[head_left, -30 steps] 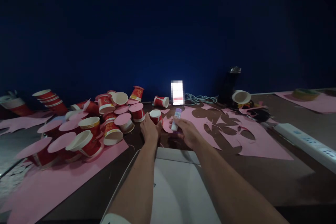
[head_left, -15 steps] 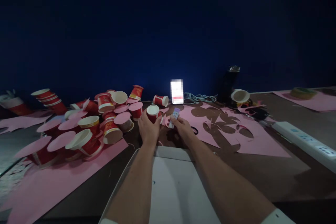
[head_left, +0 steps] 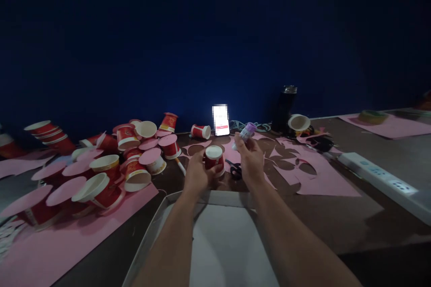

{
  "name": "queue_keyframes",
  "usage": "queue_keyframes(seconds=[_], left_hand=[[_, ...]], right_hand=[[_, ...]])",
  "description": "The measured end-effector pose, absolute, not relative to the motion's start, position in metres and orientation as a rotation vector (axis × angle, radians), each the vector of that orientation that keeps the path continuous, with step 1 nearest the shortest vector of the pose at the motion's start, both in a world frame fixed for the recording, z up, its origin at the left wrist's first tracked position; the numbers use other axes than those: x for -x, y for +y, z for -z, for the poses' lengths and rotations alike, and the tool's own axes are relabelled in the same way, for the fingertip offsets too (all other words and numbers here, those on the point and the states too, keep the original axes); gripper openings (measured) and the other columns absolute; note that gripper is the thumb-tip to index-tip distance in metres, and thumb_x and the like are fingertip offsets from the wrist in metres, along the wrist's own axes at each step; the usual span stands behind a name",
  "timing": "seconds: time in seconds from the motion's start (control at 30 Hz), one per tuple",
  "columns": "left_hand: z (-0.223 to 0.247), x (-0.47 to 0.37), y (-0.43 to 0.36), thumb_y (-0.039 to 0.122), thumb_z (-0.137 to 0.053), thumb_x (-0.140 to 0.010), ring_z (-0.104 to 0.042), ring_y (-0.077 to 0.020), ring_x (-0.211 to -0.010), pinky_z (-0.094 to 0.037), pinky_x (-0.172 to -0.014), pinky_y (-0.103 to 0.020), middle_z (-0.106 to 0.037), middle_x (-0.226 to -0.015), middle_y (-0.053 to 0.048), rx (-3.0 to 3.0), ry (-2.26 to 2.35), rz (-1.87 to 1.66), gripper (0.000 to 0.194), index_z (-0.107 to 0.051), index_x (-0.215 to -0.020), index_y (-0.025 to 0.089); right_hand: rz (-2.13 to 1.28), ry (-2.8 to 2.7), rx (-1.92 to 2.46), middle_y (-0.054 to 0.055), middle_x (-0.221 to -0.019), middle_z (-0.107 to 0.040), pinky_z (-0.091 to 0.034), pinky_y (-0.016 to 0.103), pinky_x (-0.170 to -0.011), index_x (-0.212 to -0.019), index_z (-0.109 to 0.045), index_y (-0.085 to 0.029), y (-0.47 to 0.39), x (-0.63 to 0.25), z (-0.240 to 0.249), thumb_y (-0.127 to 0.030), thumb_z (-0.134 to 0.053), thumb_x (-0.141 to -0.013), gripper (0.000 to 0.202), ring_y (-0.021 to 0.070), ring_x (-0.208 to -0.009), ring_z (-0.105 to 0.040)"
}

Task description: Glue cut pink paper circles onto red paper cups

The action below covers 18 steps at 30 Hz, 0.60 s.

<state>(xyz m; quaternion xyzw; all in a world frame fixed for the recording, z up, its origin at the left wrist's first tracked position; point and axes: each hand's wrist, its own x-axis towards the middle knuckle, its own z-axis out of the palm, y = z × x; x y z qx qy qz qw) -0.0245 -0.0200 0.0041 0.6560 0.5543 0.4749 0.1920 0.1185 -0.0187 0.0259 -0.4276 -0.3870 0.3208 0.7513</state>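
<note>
My left hand (head_left: 198, 174) is wrapped round the side of a small red paper cup (head_left: 215, 166) with a pale top face. Whether that face is the cup's mouth or its base, I cannot tell. My right hand (head_left: 252, 158) grips a glue stick (head_left: 247, 132) with a purple end, tilted up and to the right of the cup. Between the hands, black-handled scissors (head_left: 235, 169) lie on the table. A white stick-like piece (head_left: 181, 167) rests left of my left hand.
Several red paper cups (head_left: 128, 138), many with pink paper discs (head_left: 150, 156), crowd the left. Cut pink sheets (head_left: 332, 184) and a white power strip (head_left: 377, 179) lie right. A lit phone (head_left: 221, 121) and dark bottle (head_left: 284, 110) stand behind. A shallow white box (head_left: 232, 242) sits under my forearms.
My right hand has lifted the glue stick up and to the right, away from the cup. My left hand and the cup sit slightly lower and further right. The whole view has shifted a little.
</note>
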Motion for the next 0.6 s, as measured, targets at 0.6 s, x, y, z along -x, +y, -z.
queue_keyframes(seconds=[0.6], left_hand=[[-0.022, 0.052, -0.024, 0.035, -0.074, -0.062, -0.061, -0.0251, -0.090, -0.046, -0.082, -0.036, -0.067, -0.095, -0.009, -2.115, 1.847, -1.011, 0.040, -0.065, -0.098, 0.018]], right_hand=[[-0.717, -0.821, 1.056, 0.000, -0.068, -0.059, -0.038, 0.024, -0.060, -0.084, -0.068, -0.016, -0.015, -0.122, -0.021, -0.050, -0.064, -0.072, 0.037, 0.0116, -0.062, -0.048]])
